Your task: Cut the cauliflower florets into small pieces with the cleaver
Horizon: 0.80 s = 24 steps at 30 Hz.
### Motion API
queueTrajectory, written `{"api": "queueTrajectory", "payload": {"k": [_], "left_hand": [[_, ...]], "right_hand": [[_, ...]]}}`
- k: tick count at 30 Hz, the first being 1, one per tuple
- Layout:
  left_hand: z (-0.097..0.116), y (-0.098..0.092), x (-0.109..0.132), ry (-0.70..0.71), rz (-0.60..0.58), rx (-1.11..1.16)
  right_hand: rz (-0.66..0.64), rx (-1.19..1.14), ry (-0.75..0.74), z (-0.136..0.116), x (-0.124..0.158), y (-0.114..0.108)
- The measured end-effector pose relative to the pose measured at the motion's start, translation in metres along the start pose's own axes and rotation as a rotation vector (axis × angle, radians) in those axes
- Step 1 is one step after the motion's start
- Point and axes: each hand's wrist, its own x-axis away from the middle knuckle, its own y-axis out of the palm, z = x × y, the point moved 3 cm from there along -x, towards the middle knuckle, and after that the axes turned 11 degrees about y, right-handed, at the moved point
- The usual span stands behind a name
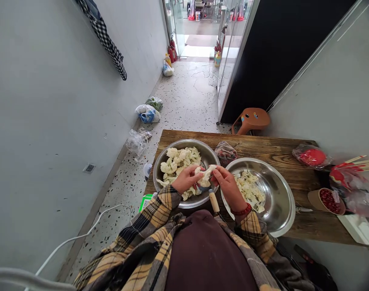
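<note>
Between my two hands is a piece of cauliflower (205, 178), held over the right side of a steel bowl (160, 161). My left hand (187, 179) grips it from the left with fingers closed. On the other side, my right hand (228, 186) pinches its stem end; a red bead bracelet circles that wrist. Large cauliflower chunks (181, 158) fill much of this left bowl. Small florets (250, 189) lie in a wider steel bowl (281, 202) to the right. A wooden handle (214, 201) rests at the left bowl's rim, its other end hidden.
The wooden table (272, 147) also bears a bagged dark red item (226, 152), a red bundle in plastic (313, 157), a cup of red beads or berries (330, 201) and skewer-like sticks (358, 162). An orange stool (254, 119) stands behind it. Bags (148, 113) line the left wall.
</note>
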Motion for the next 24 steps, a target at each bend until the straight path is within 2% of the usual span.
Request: {"api": "queueTrajectory", "payload": {"k": [7,11,13,16,18,21,24], "left_hand": [[-0.006,0.0,0.009,-0.104,0.011,0.279],[-0.013,0.0,0.007,-0.043,0.067,0.278],[-0.018,-0.002,0.007,-0.026,0.116,0.3],[-0.027,-0.007,0.009,-0.094,0.172,0.424],[-0.033,-0.013,0.011,-0.138,0.187,0.521],[-0.04,-0.022,0.015,-0.171,0.188,0.644],[-0.044,-0.027,0.017,-0.2,0.172,0.724]], "right_hand": [[0.064,-0.006,0.008,0.012,-0.011,0.006],[0.089,-0.014,0.044,0.017,-0.012,0.014],[0.064,-0.015,0.064,0.02,-0.014,0.017],[-0.019,0.066,0.072,0.031,-0.02,0.013],[0.001,0.287,0.03,0.044,-0.026,0.003],[0.115,0.883,-0.064,0.068,-0.03,-0.009],[0.147,1.313,-0.047,0.092,-0.028,-0.01]]}}
